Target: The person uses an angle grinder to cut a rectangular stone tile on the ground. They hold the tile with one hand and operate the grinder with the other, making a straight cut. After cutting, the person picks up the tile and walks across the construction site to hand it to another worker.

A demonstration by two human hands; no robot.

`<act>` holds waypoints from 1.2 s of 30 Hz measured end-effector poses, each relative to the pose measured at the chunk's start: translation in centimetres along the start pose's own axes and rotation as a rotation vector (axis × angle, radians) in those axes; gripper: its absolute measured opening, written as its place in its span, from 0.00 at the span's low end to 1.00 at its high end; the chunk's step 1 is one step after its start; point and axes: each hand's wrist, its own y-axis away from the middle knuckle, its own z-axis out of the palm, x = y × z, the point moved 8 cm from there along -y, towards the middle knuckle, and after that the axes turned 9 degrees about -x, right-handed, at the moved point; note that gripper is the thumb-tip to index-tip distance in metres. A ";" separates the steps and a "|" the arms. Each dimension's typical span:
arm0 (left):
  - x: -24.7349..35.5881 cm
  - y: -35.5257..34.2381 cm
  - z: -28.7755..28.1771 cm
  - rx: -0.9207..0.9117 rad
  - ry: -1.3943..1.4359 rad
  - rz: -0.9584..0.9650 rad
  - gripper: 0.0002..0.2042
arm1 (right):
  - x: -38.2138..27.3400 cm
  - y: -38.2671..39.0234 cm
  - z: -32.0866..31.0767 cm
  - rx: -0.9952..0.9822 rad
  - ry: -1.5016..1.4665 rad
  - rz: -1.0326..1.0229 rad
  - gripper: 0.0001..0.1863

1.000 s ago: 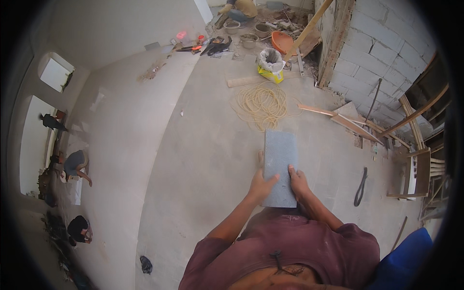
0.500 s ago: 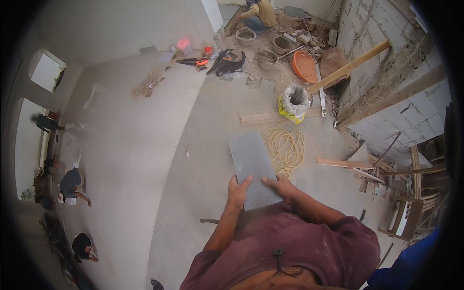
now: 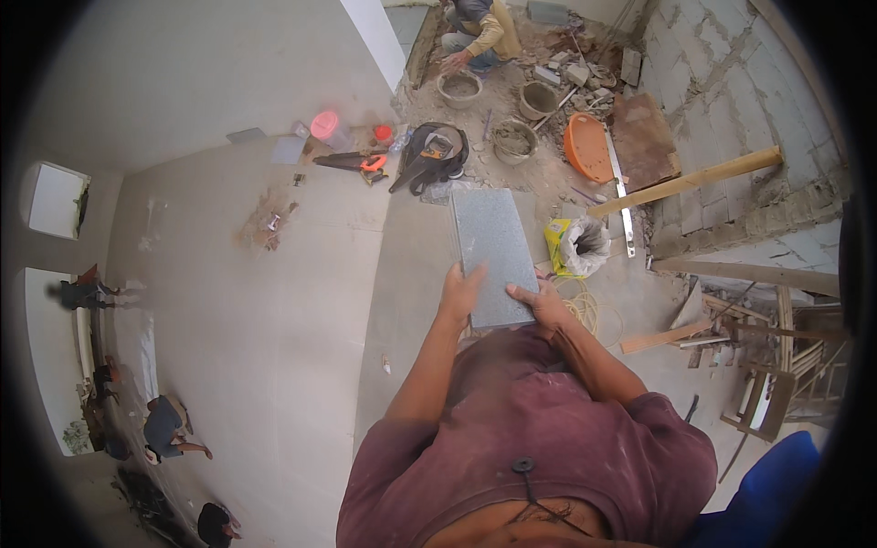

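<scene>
Held out before my chest is a grey rectangular tile [image 3: 498, 247], its long side pointing away from me. On its left edge my left hand [image 3: 462, 292] is closed, the thumb lying over the top face and a little blurred. My right hand [image 3: 541, 305] grips the near right edge, thumb on top and the fingers underneath out of sight. Partly behind the tile and my right hand lies a coil of pale yellow hose or cord [image 3: 583, 310] on the floor.
Ahead stand a yellow-and-white sack [image 3: 577, 247], an orange basin [image 3: 587, 148], mortar buckets [image 3: 514, 142] and a wooden beam [image 3: 690, 181]. A black bag [image 3: 432, 157] and an orange-handled saw [image 3: 352, 163] lie left of them. One person [image 3: 482, 36] crouches beyond; others [image 3: 169, 427] are far left.
My view has shifted forward, bringing the sack, bag and buckets nearer. The tile, still in both hands, now sits higher in view. The crouching person's hand has come out over a bucket.
</scene>
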 end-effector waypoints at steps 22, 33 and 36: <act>4.5 -17.9 -16.6 0.683 0.137 -0.555 0.21 | -29.5 -63.8 -13.1 0.234 0.096 0.020 0.24; 10.4 -24.0 -18.6 0.737 0.092 -0.493 0.19 | -31.2 -72.0 -13.9 0.295 0.128 0.151 0.26; 10.7 -24.8 -19.1 0.769 0.107 -0.487 0.21 | -32.8 -76.2 -14.7 0.356 -0.015 0.162 0.26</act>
